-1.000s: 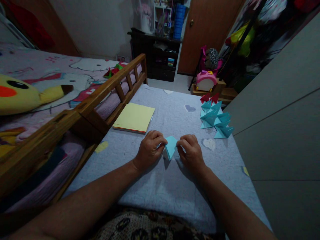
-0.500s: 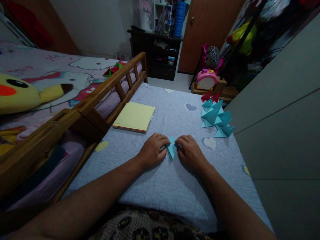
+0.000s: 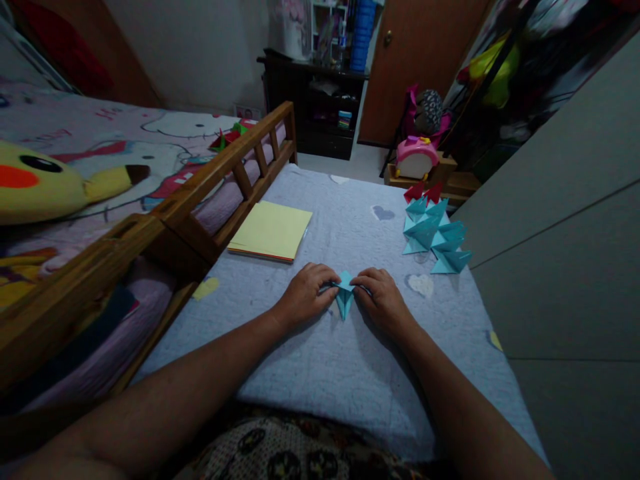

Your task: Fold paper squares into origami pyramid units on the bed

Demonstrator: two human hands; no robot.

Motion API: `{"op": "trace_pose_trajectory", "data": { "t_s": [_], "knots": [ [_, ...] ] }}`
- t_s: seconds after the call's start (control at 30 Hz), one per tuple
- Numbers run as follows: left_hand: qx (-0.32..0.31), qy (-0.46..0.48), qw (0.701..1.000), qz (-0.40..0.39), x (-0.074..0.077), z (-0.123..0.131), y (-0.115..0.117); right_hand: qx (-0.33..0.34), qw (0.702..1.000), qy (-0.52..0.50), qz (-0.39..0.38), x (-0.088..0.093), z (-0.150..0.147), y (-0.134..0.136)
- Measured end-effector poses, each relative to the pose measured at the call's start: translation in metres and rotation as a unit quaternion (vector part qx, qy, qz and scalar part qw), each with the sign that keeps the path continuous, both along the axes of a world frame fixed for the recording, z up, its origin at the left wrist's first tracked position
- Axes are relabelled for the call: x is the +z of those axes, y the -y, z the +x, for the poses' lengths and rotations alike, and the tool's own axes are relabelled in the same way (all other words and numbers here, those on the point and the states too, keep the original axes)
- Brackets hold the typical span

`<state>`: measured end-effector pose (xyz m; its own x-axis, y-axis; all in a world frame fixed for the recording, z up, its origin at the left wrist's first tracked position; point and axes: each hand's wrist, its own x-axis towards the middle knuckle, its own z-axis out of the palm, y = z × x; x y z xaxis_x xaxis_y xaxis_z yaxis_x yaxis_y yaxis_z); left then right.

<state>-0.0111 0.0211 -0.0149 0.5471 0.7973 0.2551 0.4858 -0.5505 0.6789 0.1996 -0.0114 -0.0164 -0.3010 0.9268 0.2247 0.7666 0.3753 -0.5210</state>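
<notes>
While Two Hands Pinch Its Sides, a Small Blue Folded Paper Sits Between Them

Leftmost on the patterned cloth (image 3: 310, 383), a yellow-topped paper stack (image 3: 273, 230) lies beside the wooden rail (image 3: 220, 167). Nearer the middle, the left hand (image 3: 309, 293) reaches in from the lower left, fingers curled, its thumb and fingertips closed on the paper's left side.

The blue folded paper (image 3: 344, 304) lies at centre, its narrow point toward the person. It should be feather-light, crisp along its layered creases and easily crumpled, so a gentle hold at the side edges suits it.

The right hand (image 3: 381, 297) mirrors the left, pinching the opposite side, forearm slanting from the lower right. Farther right stand blue folded pieces (image 3: 425, 230), with red ones (image 3: 415, 193) behind.
</notes>
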Motion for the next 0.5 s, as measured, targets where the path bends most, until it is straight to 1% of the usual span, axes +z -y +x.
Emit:
{"op": "trace_pose_trajectory", "data": {
  "t_s": [0.2,0.3,0.37,0.5],
  "knots": [
    [0.041,-0.026,0.999,0.01,-0.002,0.003,-0.002,-0.058,0.998,0.007,-0.003,-0.007,-0.005,-0.004],
    [0.045,-0.049,0.998,-0.008,-0.001,0.005,-0.01,-0.071,0.997,0.023,0.0,-0.008,-0.006,-0.006],
    [0.046,-0.081,0.995,-0.03,0.001,0.006,-0.018,-0.08,0.996,0.036,0.002,-0.009,-0.008,-0.007],
    [0.053,-0.105,0.992,-0.037,0.004,0.01,-0.028,-0.112,0.992,0.052,0.014,-0.01,-0.011,-0.009]
  ]
}}
